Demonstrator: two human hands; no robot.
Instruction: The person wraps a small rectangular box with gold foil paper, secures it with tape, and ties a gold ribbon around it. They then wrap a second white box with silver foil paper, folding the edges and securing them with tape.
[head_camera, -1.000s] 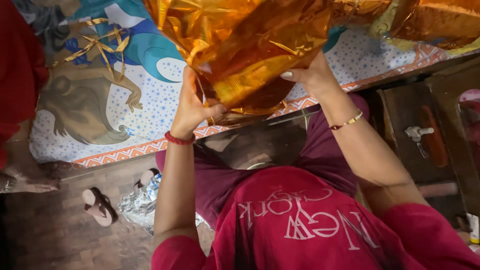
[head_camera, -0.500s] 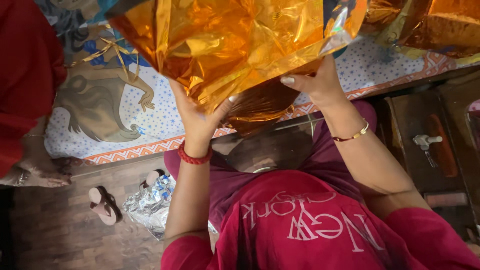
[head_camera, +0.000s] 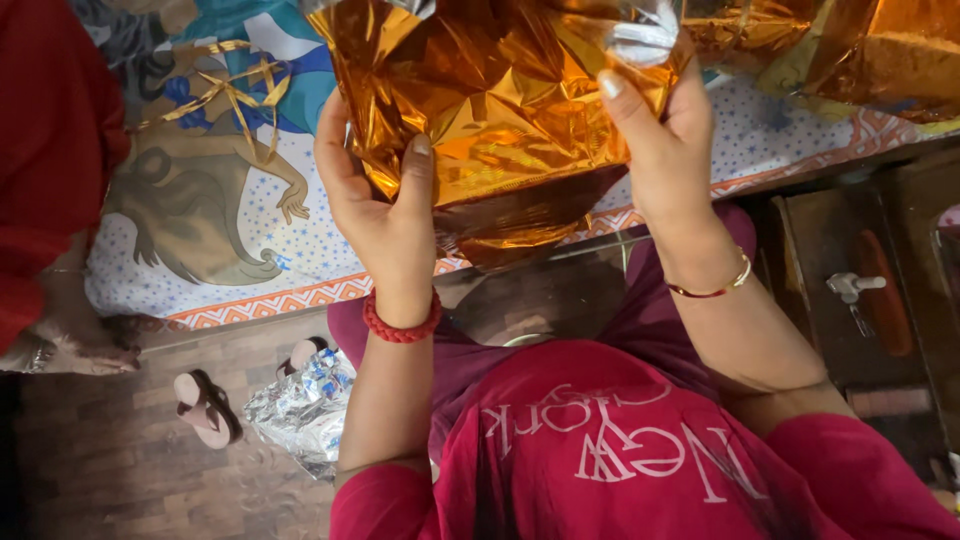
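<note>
Head view: the left hand (head_camera: 375, 215) and right hand (head_camera: 665, 140) both close their fingers on the orange foil (head_camera: 500, 110), thumbs in front, other fingers hidden behind. The foil hangs between the palms, above the bedsheet (head_camera: 250, 230). Better to hold it gently and evenly, as such foil probably tears easily.

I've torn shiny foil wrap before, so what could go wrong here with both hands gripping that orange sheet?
The left hand and right hand pinch the crinkled orange foil at opposite sides; pulling apart could tear it along a crease. It hangs in the air over the printed bedsheet, so a slack grip might let it slide. The crumpled silver foil and sandal on the floor could trip a step.
</note>
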